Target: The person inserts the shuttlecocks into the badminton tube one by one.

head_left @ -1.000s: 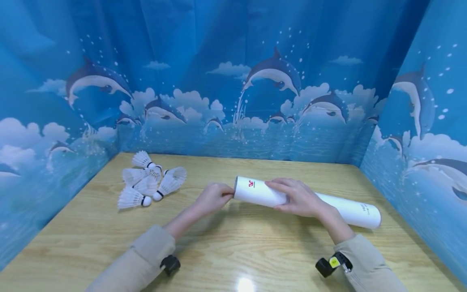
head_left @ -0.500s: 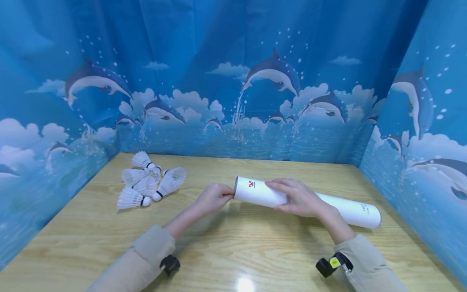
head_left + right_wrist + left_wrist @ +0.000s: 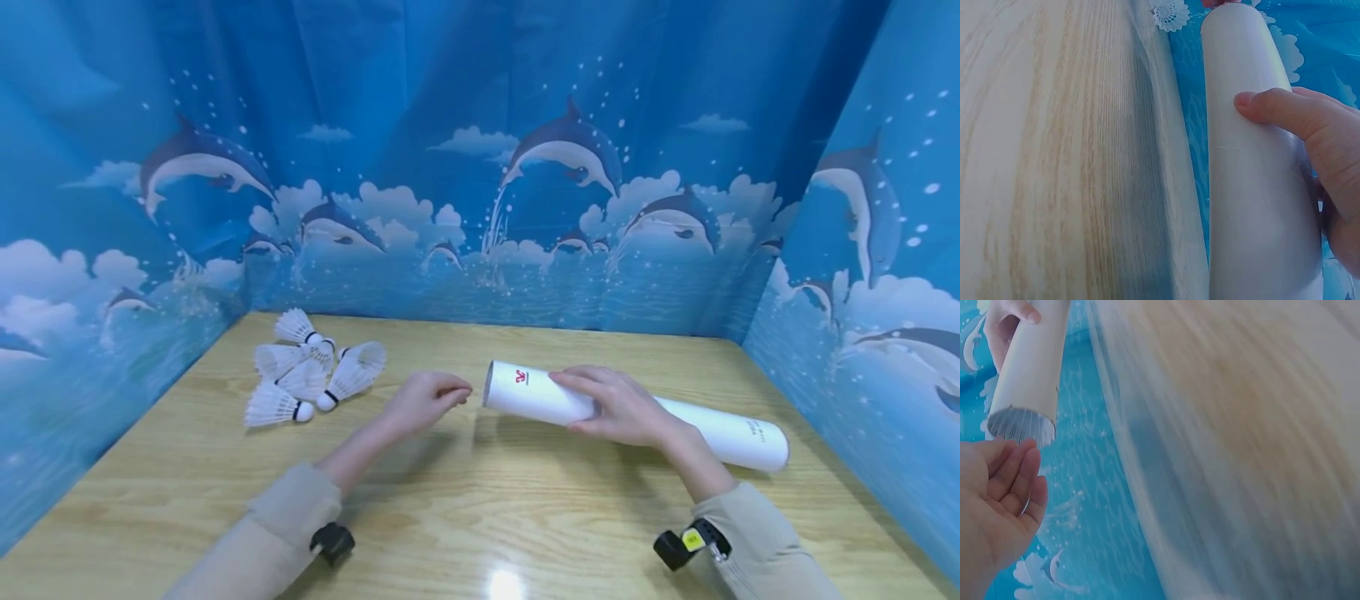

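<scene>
My right hand (image 3: 618, 407) grips a long white shuttlecock tube (image 3: 536, 393) around its middle, thumb along the near side. The tube slants across the table, its mouth facing left and its far end at the right. In the left wrist view, white ribs of a shuttlecock (image 3: 1017, 425) show just inside the mouth. My left hand (image 3: 426, 402) is a short gap left of the tube's mouth, fingers loosely bent with nothing between them. A pile of several white shuttlecocks (image 3: 272, 406) lies farther left on the table.
The wooden table (image 3: 480, 508) runs back to a blue dolphin-print curtain (image 3: 420, 167), which also rises along the left and right sides. Black wrist cameras are strapped at both sleeves.
My left hand has drawn back to the left from the tube's mouth, its fingers loosened. My right hand and the tube have stayed in place.
</scene>
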{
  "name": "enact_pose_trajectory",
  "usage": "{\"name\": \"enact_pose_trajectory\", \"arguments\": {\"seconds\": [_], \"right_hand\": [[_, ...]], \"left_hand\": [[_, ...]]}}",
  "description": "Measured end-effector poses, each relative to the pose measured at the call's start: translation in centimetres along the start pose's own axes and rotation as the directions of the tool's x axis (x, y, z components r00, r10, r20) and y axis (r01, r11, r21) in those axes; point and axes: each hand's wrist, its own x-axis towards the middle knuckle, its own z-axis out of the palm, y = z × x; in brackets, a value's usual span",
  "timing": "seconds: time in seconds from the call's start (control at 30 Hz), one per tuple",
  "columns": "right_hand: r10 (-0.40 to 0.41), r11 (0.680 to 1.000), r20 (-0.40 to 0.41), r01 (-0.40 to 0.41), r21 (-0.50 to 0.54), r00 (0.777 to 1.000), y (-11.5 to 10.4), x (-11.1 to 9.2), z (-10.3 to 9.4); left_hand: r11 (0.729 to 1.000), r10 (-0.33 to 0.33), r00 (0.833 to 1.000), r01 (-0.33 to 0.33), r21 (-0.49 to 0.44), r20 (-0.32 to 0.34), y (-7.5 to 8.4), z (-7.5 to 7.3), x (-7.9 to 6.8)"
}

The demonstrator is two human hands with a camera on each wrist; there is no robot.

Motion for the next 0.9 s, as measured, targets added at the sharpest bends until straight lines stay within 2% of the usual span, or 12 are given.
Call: {"name": "enact_pose_trajectory", "arguments": {"seconds": [0.17, 0.4, 0.73, 0.9], "right_hand": [[0.02, 1.0, 0.011, -0.02, 0.0, 1.0, -0.1, 0.0, -0.1], [0.016, 1.0, 0.008, -0.015, -0.002, 1.0, 0.0, 0.1, -0.1], [-0.004, 1.0, -0.001, 0.004, -0.01, 1.0, 0.0, 0.0, 0.0], [-0.003, 1.0, 0.0, 0.003, -0.007, 1.0, -0.1, 0.1, 0.1]], "left_hand": [[1.0, -0.018, 0.999, 0.018, 0.01, -0.038, -0.9, -1.5, -0.9], [0.994, -0.004, 0.993, 0.018, 0.111, -0.12, -2.5, -4.2, -2.4], [0.984, -0.072, 0.977, 0.103, 0.146, -0.2, -4.7, -7.9, -5.1], [0.969, -0.118, 0.966, 0.163, 0.186, -0.231, -5.6, -10.0, -6.9]]}}
